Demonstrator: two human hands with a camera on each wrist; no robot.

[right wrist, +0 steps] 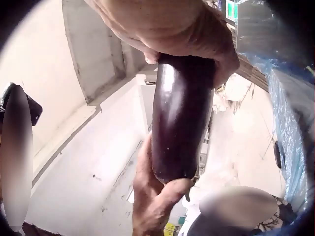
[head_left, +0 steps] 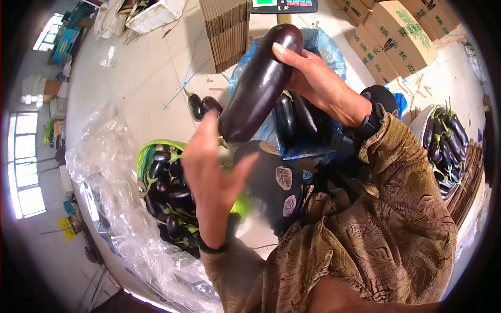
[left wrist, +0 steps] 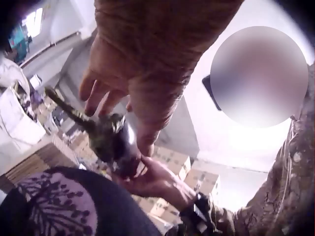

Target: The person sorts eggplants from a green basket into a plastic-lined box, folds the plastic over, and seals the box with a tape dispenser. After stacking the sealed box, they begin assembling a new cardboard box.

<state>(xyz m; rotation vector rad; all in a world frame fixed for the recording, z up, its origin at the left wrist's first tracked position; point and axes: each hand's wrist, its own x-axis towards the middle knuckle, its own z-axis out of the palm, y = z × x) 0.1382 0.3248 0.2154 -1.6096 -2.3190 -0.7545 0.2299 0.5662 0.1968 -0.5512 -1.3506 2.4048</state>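
Note:
A large dark purple eggplant [head_left: 261, 83] slants across the head view. My right hand [head_left: 326, 86] grips its upper end, thumb on the near side; in the right wrist view the same hand [right wrist: 172, 27] covers the top of the eggplant [right wrist: 179, 118]. My left hand [head_left: 211, 177], blurred, has thumb and fingers spread near the lower, stem end. The left wrist view has this hand [left wrist: 140, 73] beside the stem [left wrist: 69, 108], fingers extended. At the bottom of the right wrist view, the left hand [right wrist: 152, 204] lies at the eggplant's lower end; firm contact is hard to tell.
A blue-lined box [head_left: 326, 49] with eggplants sits beneath the right hand, a scale [head_left: 284, 6] behind it. A green-rimmed basket [head_left: 142, 161] of eggplants stands left, beside clear plastic [head_left: 115, 182]. Two eggplants [head_left: 195, 106] lie on the floor; printed cartons [head_left: 399, 39] are upper right.

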